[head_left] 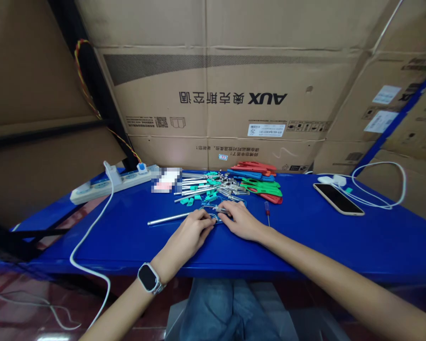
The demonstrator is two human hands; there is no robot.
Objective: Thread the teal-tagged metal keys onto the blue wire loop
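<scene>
My left hand (195,229) is closed, its fingertips pinched together just above the blue table. A slim silver metal rod (168,219) runs out leftward from under those fingers, and a thin pale wire loop (215,217) shows beside the fingertips. Close by on the right, my right hand (242,220) is closed on a small silver metal piece (220,210); its far end is hidden by the fingers. Behind both hands lies a pile of silver rods (199,189) with green tabs (190,201). A small screwdriver (267,210) with a dark red handle rests right of my right hand.
Green plastic handles (261,187), blue ones (255,175) and red ones (253,166) are stacked at the back. A phone (338,199) and white cable (379,206) lie right. A power strip (115,183) sits left. Cardboard (234,71) walls the back.
</scene>
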